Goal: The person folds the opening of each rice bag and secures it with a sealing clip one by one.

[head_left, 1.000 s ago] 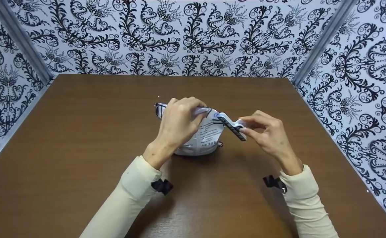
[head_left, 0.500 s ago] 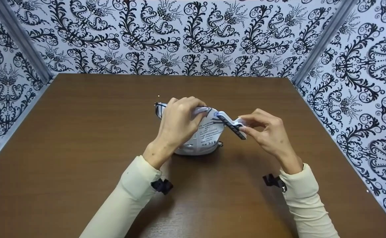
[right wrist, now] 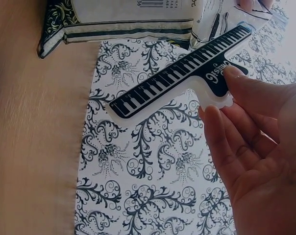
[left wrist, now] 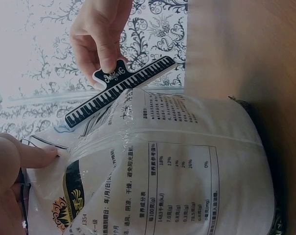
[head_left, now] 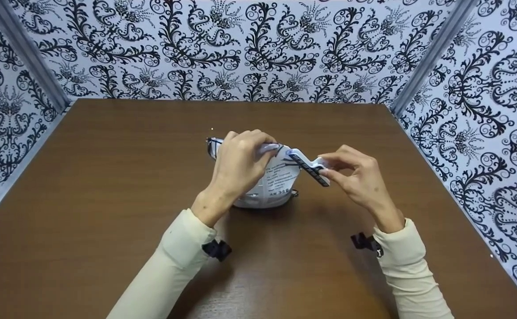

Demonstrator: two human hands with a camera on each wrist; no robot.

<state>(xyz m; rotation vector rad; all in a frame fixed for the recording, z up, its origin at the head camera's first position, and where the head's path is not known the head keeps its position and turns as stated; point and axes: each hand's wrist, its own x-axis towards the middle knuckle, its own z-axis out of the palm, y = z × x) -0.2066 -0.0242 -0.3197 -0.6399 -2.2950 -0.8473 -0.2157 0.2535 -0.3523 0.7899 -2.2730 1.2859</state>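
A white plastic bag (head_left: 274,186) with printed text stands in the middle of the brown table (head_left: 107,177). My left hand (head_left: 240,161) grips the bag's folded top edge (left wrist: 55,159). My right hand (head_left: 349,175) pinches the handle of a long bag clip (head_left: 309,168) printed with black-and-white piano keys. The clip (left wrist: 119,90) sits at the right end of the bag's top, its far end against the bag (right wrist: 138,19). In the right wrist view the clip (right wrist: 182,71) is held between thumb and fingers (right wrist: 236,78).
Patterned black-and-white walls (head_left: 258,48) close in the table on three sides. A small white speck (head_left: 212,129) lies behind the bag. Both forearms wear cream sleeves (head_left: 169,266) with black wrist mounts.
Almost nothing differs. My right hand and the clip have crept slightly up and to the left toward the bag's top.
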